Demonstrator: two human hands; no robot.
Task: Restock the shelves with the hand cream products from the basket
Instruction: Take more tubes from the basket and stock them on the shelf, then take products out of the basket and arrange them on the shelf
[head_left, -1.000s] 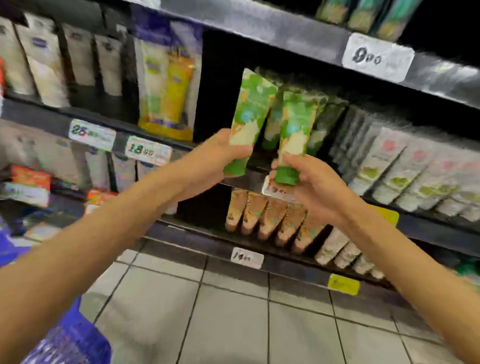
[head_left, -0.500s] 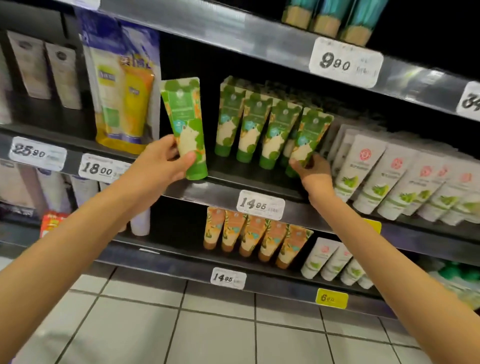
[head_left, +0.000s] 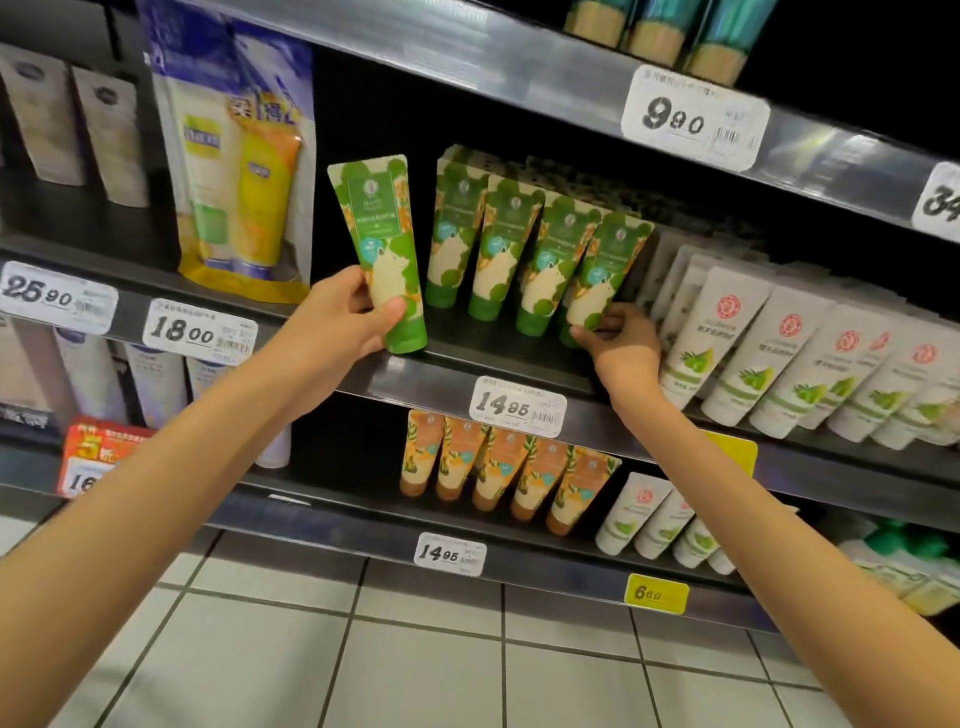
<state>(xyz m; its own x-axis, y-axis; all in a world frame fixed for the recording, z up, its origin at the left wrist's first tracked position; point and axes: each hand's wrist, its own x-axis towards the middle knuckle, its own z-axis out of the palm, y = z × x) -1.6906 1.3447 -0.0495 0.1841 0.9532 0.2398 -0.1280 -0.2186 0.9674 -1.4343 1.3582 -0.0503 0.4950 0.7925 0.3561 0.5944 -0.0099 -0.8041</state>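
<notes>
My left hand (head_left: 340, 317) grips a green hand cream tube (head_left: 382, 249), cap down, just left of a row of matching green tubes (head_left: 498, 249) on the middle shelf (head_left: 436, 376). The cap of the held tube sits at the shelf's front edge. My right hand (head_left: 621, 340) holds the lower end of the rightmost green tube (head_left: 605, 275) in that row, which leans against its neighbours. The basket is out of view.
White tubes with green leaves (head_left: 769, 358) fill the shelf to the right. A yellow and blue pouch (head_left: 244, 171) hangs left of the gap. Orange tubes (head_left: 498, 470) stand on the shelf below. Price tags line the shelf edges, above a tiled floor (head_left: 415, 660).
My right hand has set its green tube into the row's right end and still holds it. My left hand has carried its tube to the row's left end.
</notes>
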